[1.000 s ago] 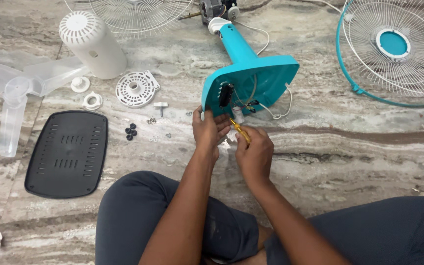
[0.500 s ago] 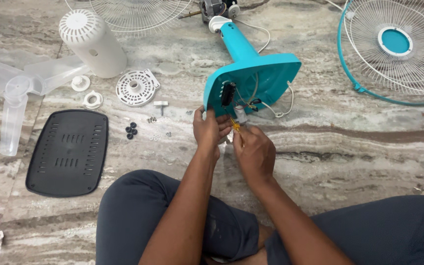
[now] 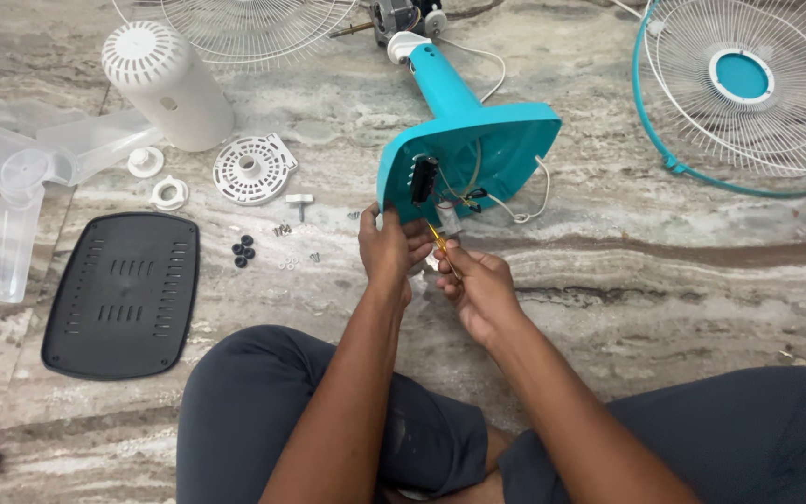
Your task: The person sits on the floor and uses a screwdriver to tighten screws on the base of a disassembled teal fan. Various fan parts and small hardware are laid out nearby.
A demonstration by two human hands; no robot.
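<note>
A teal fan base (image 3: 487,140) lies on its side on the marble floor, its hollow underside with a black switch block (image 3: 423,179) and loose wires facing me. My left hand (image 3: 386,247) grips the lower rim of the base. My right hand (image 3: 478,285) is closed on a thin yellow-handled screwdriver (image 3: 440,243), its tip angled up toward the wires inside the base. The teal stem (image 3: 440,79) runs back to the fan motor (image 3: 403,17).
A black base plate (image 3: 123,294) lies at left. Small screws and black rubber feet (image 3: 243,250) sit near it. White motor cover (image 3: 165,84), round white vent disc (image 3: 252,168), clear fan blade (image 3: 20,173), and wire guards (image 3: 748,89) lie around. My knees fill the bottom.
Both hands stay at the base's rim; the view has shifted slightly and the screwdriver tip sits a little nearer the wires.
</note>
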